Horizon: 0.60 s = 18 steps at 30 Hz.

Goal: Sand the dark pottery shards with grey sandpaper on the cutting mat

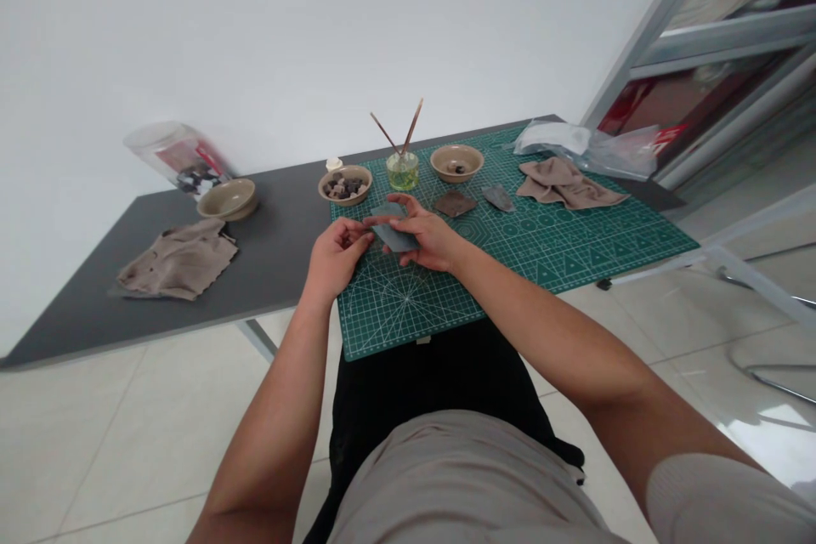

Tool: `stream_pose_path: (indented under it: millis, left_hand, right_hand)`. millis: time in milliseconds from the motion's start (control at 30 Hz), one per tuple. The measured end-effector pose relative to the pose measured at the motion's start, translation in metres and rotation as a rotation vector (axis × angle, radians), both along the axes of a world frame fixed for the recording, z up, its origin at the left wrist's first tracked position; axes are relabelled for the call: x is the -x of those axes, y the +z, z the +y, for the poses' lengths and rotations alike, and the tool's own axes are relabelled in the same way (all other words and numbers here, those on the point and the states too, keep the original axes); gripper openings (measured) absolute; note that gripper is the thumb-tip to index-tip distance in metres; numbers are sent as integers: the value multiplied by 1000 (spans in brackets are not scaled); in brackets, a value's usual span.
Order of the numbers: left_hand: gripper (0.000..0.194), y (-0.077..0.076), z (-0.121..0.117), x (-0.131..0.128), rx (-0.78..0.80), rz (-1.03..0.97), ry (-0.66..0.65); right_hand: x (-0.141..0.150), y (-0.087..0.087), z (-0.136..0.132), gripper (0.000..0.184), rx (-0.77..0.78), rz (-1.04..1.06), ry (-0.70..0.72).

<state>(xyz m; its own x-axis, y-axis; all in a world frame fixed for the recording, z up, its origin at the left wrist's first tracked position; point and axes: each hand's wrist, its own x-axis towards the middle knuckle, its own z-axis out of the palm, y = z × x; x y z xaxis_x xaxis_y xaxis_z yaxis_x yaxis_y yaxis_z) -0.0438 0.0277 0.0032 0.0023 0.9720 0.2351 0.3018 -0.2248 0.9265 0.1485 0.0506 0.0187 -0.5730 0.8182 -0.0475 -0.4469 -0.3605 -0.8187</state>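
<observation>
Pinching from both sides, the left hand and right hand hold one thin grey sheet, possibly abrasive paper, over a gridded green cutting mat. Beyond sit three ceramic bowls, two brushes in a glass jar, two crumpled cloths.

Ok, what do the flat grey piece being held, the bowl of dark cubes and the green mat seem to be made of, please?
The flat grey piece looks like thin matte sheet, perhaps stone or coated card; hard to tell. The bowl looks like glazed ceramic, smooth with a beige sheen. The green mat looks like matte plastic, printed with white grid lines.
</observation>
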Motion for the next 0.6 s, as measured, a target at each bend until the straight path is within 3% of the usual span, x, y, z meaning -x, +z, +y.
stream_pose_path:
  millis: [100, 167, 300, 400, 500, 600]
  left_hand:
    - [21, 2, 0, -1, 10, 8, 4]
    - [21, 3, 0, -1, 0, 10, 17]
    - [21, 3, 0, -2, -17, 9, 20]
    - [21, 2, -1, -3, -23, -10, 12]
    - [22, 2, -1, -3, 9, -24, 10]
    - [22, 1, -1, -3, 38, -37, 23]
  right_hand:
    - [1, 0, 5, 20, 81, 11, -36]
    - [-1, 1, 8, 3, 153, 60, 40]
    - [-11, 4, 14, 33, 270, 132, 289]
    - [-16, 6, 14, 41, 295, 166, 367]
    - [-13, 4, 12, 42, 265, 120, 353]
    - [-6, -1, 11, 38, 139, 32, 178]
